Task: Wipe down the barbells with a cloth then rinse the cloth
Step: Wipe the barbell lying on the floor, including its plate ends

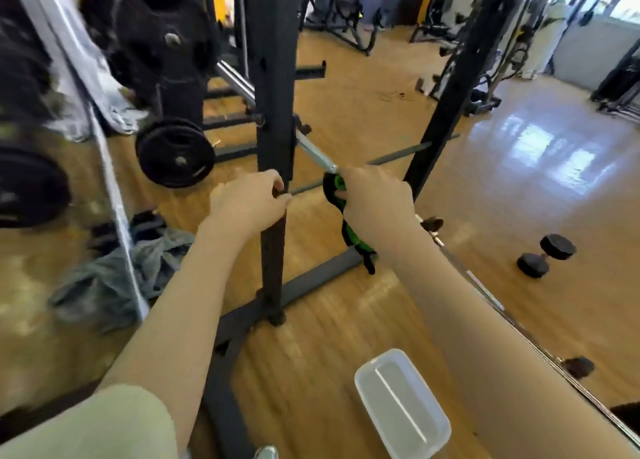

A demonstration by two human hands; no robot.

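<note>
One barbell [317, 155]: long axis runs from upper left, behind the rack post [273, 112], down toward the lower right; its silver sleeve ends at the right hand.
Cloth [341, 209]: black and green, wrapped on the bar by the right hand, with a loose tail hanging down toward the rack's base.
Right hand [375, 195]: fingers are curled round the cloth and bar; fingertips hidden from view.
Left hand [249, 198]: fingers and thumb are curled round the rack post.
Hidden parts: the bar is covered under the right hand and forearm; a chrome stretch shows again at lower right.
Tub [401, 403]: clear plastic, set on the wooden floor [346, 320] below the right forearm.
Dumbbell [547, 256]: lies on the floor, well to the right.
Blur: weight plates [175, 157] at left are smeared.
</note>
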